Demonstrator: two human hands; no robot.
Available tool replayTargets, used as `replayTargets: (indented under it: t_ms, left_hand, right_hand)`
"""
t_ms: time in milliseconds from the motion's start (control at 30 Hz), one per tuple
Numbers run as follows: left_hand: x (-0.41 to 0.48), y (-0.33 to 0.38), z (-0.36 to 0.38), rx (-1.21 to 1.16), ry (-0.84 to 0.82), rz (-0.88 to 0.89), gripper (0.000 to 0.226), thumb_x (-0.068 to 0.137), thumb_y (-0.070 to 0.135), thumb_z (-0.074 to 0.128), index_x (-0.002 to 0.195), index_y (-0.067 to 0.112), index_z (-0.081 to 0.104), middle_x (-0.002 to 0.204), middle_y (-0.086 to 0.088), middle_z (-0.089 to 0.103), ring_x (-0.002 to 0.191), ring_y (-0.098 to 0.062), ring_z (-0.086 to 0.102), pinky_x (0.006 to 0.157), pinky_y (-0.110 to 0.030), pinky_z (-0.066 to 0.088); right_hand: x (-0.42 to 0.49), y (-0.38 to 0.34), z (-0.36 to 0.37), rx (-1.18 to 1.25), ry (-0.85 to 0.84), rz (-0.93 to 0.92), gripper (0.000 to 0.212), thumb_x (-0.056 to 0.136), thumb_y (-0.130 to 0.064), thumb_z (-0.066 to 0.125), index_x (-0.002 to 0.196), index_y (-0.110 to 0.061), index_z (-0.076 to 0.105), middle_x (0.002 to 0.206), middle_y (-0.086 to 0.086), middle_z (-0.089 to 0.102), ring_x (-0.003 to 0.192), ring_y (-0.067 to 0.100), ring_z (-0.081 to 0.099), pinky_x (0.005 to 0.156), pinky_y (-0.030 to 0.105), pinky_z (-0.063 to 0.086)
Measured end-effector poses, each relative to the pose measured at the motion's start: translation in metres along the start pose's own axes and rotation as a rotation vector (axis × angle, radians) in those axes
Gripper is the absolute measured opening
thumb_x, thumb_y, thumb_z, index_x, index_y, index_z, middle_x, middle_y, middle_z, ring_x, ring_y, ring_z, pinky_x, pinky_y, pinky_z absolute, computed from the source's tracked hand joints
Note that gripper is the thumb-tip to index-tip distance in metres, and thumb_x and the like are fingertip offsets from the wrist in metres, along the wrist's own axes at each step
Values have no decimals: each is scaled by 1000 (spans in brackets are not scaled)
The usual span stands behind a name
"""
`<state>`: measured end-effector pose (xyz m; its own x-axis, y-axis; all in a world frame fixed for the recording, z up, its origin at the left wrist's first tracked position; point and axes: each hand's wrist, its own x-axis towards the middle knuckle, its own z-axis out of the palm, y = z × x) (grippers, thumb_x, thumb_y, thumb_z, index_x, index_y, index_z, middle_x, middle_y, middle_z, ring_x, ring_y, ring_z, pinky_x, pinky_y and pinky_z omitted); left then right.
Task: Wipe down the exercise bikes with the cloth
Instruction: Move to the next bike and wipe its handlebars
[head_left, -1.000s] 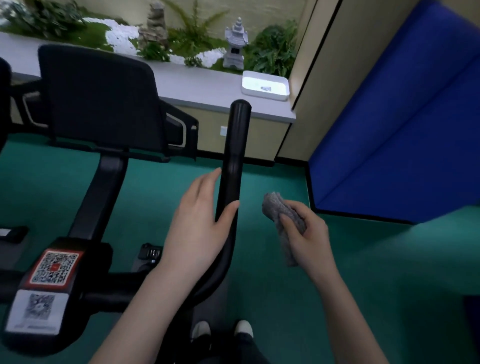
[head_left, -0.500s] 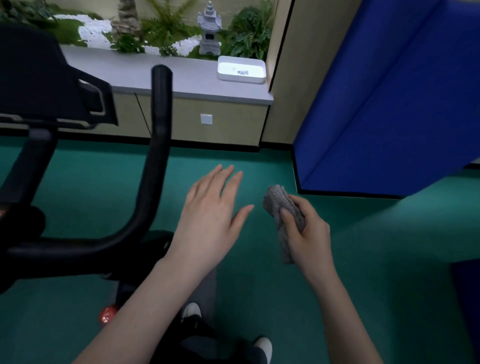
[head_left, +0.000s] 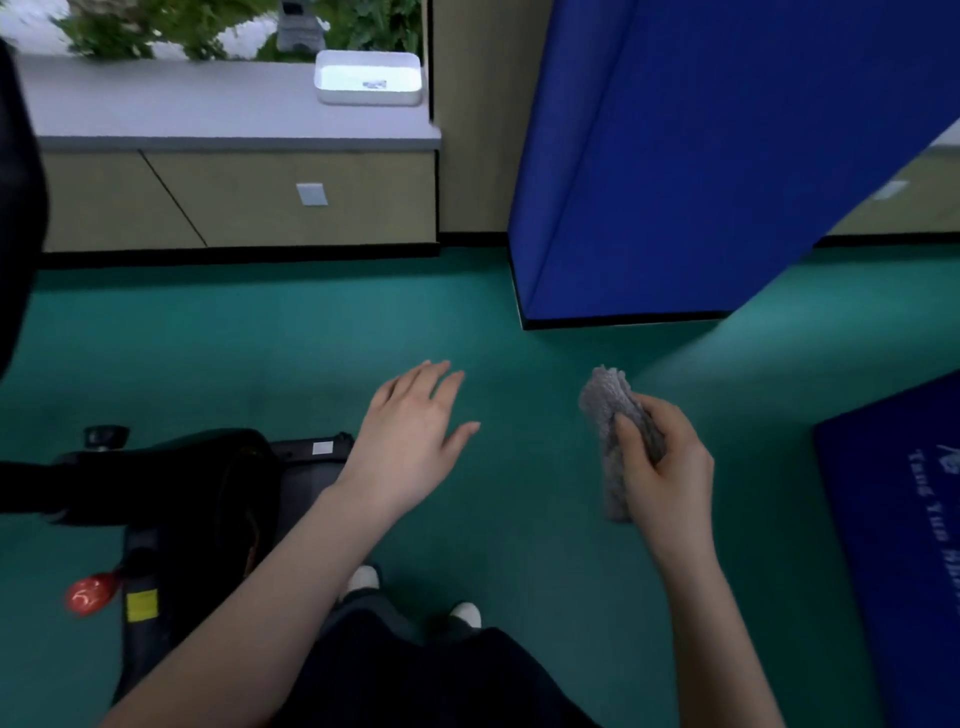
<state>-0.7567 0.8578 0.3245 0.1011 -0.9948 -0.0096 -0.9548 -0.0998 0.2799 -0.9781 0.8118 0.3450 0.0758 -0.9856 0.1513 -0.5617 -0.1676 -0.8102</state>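
Grey, nubby terry cloth (head_left: 605, 402) sits folded into a thick wad in the right hand (head_left: 662, 470). The fingers and thumb curl round its middle, so a tuft stands above the knuckles and a tail hangs below, a grip that looks meant to keep a padded face ready for wiping. The left hand (head_left: 413, 434) is empty, palm down, fingers straight and slightly spread over the smooth teal floor (head_left: 260, 353), touching nothing. Left of and below that hand stands the exercise bike (head_left: 218, 483), a matte black rounded housing with a yellow label (head_left: 141, 605) and a glossy red tag (head_left: 85, 595); neither hand touches it. Right of the cloth hand lies a blue padded mat (head_left: 893, 545) with white lettering.
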Motion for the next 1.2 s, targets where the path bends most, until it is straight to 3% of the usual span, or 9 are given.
replayTargets:
  t_ms: [100, 267, 367, 533, 767, 1000, 1200]
  left_hand:
    - [7, 5, 9, 3, -25, 5, 55, 93, 40, 52, 139, 12, 42, 146, -6, 41, 137, -24, 35, 110, -38, 28]
    - [23, 2, 14, 5, -40, -26, 55, 92, 40, 54, 138, 11, 45, 144, -7, 45, 134, -25, 39, 108, -39, 30]
    - [33, -11, 17, 8, -52, -59, 56, 92, 40, 55, 138, 10, 45, 143, -7, 45, 134, -26, 40, 109, -40, 29]
    - [64, -46, 17, -7, -57, -137, 56, 91, 40, 57, 136, 8, 47, 140, -9, 48, 130, -27, 45, 107, -42, 33]
    - [129, -99, -1, -56, -10, -233, 54, 89, 38, 60, 133, 7, 50, 136, -11, 52, 125, -29, 50, 102, -43, 38]
    - [170, -136, -13, -46, -49, -306, 56, 94, 44, 48, 140, 13, 41, 145, -3, 42, 134, -22, 39, 106, -38, 31]
    - [195, -164, -10, -90, -71, -446, 58, 94, 46, 47, 142, 13, 39, 148, -3, 39, 136, -22, 35, 109, -37, 28]
  right_hand:
    - [0, 15, -12, 0, 34, 63, 18, 90, -5, 58, 107, -7, 66, 95, 2, 65, 84, 6, 55, 71, -2, 35]
    - [12, 22, -2, 5, 27, 85, 17, 90, -6, 58, 105, -9, 66, 95, 4, 66, 87, 17, 59, 72, 12, 37]
    - [29, 16, 13, -7, -2, 62, 16, 90, -6, 59, 104, -8, 66, 94, 4, 65, 86, 16, 58, 71, 1, 35]
    - [76, 3, 51, -49, -94, -8, 18, 89, -4, 60, 105, -6, 66, 95, 3, 63, 87, 15, 57, 74, -2, 33]
    - [159, -33, 103, -89, -204, -123, 20, 90, -5, 59, 108, -8, 65, 95, -4, 60, 89, 9, 55, 75, -2, 34]
    - [221, -46, 147, -42, -285, -115, 20, 91, -9, 59, 109, -11, 66, 100, 1, 67, 92, 12, 61, 74, 3, 39]
    - [274, -54, 192, 18, -428, -146, 14, 91, -9, 59, 101, -13, 67, 91, -2, 66, 82, 1, 60, 69, 5, 41]
